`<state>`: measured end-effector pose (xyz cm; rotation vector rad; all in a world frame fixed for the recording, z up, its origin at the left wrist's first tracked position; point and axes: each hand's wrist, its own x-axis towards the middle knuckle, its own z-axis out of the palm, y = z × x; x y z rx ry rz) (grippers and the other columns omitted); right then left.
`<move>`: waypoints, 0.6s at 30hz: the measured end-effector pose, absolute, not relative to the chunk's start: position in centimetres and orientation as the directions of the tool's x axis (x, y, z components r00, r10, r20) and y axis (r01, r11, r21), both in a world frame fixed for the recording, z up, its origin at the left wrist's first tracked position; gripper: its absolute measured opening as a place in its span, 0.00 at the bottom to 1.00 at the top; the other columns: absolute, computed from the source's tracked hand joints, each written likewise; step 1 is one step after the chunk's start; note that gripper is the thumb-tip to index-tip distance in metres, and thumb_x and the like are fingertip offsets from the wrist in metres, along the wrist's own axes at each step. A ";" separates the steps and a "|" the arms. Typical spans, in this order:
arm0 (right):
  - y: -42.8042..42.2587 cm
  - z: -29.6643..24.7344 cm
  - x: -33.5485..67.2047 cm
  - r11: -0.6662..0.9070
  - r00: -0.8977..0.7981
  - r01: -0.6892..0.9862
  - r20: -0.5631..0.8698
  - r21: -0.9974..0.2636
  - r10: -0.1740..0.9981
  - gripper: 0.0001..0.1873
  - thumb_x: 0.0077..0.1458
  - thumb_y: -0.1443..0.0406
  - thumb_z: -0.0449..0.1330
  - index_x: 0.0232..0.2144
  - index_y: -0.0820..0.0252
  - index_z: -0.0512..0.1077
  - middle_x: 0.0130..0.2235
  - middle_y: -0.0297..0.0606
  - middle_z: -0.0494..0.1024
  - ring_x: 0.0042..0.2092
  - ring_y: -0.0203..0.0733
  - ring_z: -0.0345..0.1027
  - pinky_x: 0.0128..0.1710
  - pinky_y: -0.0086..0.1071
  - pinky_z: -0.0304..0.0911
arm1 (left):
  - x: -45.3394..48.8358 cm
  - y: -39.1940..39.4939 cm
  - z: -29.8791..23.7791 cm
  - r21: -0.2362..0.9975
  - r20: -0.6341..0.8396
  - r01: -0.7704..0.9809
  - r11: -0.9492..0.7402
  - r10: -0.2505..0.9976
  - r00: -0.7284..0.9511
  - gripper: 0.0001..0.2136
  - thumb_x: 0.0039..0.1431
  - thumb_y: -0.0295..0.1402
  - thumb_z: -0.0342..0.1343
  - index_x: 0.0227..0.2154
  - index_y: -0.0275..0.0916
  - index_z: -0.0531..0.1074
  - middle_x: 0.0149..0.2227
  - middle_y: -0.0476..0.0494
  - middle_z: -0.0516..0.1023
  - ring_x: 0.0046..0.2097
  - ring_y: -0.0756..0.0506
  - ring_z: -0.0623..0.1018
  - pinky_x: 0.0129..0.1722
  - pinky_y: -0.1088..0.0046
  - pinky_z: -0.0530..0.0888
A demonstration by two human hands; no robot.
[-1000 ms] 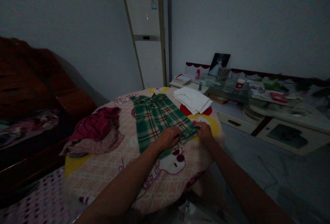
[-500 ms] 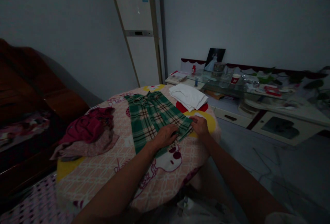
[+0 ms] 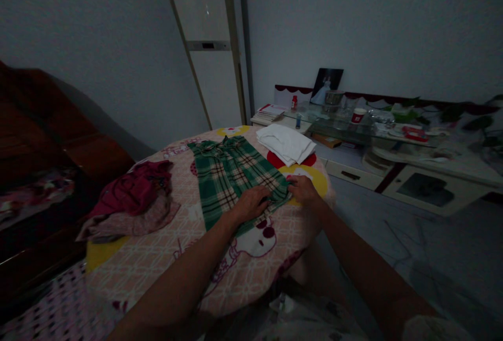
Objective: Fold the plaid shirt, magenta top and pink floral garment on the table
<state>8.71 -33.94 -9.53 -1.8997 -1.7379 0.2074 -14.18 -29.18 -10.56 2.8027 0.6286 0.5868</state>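
A green plaid garment (image 3: 223, 173) with a gathered top edge lies spread over a round table covered by a patterned cloth (image 3: 157, 273). Whether it is a skirt or shorts I cannot tell. My left hand (image 3: 252, 203) rests on its near edge, fingers laid on the fabric and slightly bent. At the garment's right corner, my right hand (image 3: 303, 190) pinches the hem between thumb and fingers. Behind it sits a folded white cloth (image 3: 286, 143). To the left is a heap of dark pink and pale pink clothes (image 3: 133, 199).
A low cabinet (image 3: 353, 176) with a glass top runs along the back right wall, holding a paper cup (image 3: 358, 116), a picture (image 3: 326, 85) and papers (image 3: 270, 112). A tall white appliance (image 3: 214, 84) stands behind the table. A wooden seat (image 3: 90, 147) is at left.
My right hand has shifted slightly left with the garment's corner, and the fabric between my hands is more rumpled. My left hand stays on the near edge. The view has shifted slightly.
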 end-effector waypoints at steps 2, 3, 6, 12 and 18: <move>-34.2 -9.9 8.6 -0.056 0.177 0.901 0.246 -0.431 0.953 0.20 0.50 0.71 0.58 0.45 0.57 0.79 0.45 0.41 0.82 0.46 0.46 0.75 0.48 0.33 0.65 | -14.2 -29.3 -10.6 0.295 0.343 0.346 -0.891 0.436 0.832 0.08 0.59 0.27 0.51 0.40 0.37 0.72 0.41 0.40 0.76 0.46 0.42 0.74 0.47 0.65 0.71; -34.3 -10.0 8.5 -0.076 0.192 0.912 0.254 -0.404 0.948 0.20 0.51 0.71 0.58 0.46 0.57 0.79 0.46 0.42 0.82 0.47 0.47 0.74 0.49 0.34 0.65 | -14.2 -29.3 -10.5 0.303 0.346 0.334 -0.893 0.429 0.835 0.09 0.59 0.27 0.51 0.40 0.38 0.72 0.41 0.40 0.76 0.46 0.42 0.74 0.48 0.65 0.71; -34.5 -10.1 8.9 -0.068 0.186 0.914 0.265 -0.399 0.946 0.18 0.51 0.70 0.58 0.45 0.59 0.80 0.44 0.45 0.82 0.46 0.48 0.74 0.47 0.36 0.64 | -14.3 -29.5 -10.3 0.326 0.346 0.304 -0.895 0.412 0.843 0.09 0.58 0.25 0.50 0.39 0.39 0.72 0.41 0.42 0.76 0.46 0.43 0.74 0.48 0.66 0.71; -34.4 -9.8 10.5 0.049 0.080 0.665 0.137 -0.745 0.987 0.20 0.43 0.66 0.66 0.42 0.63 0.79 0.23 0.32 0.75 0.26 0.37 0.67 0.28 0.29 0.60 | -14.2 -29.4 -10.2 0.321 0.341 0.290 -0.902 0.396 0.853 0.09 0.58 0.25 0.50 0.38 0.39 0.73 0.40 0.42 0.76 0.45 0.43 0.75 0.46 0.67 0.72; -34.9 -9.3 9.9 -0.081 0.096 0.415 -0.044 -0.906 0.994 0.25 0.38 0.71 0.64 0.44 0.65 0.78 0.17 0.26 0.71 0.19 0.34 0.63 0.21 0.26 0.57 | -14.3 -29.3 -10.4 0.320 0.339 0.295 -0.900 0.400 0.852 0.10 0.58 0.25 0.49 0.39 0.39 0.73 0.40 0.41 0.76 0.45 0.43 0.74 0.46 0.67 0.71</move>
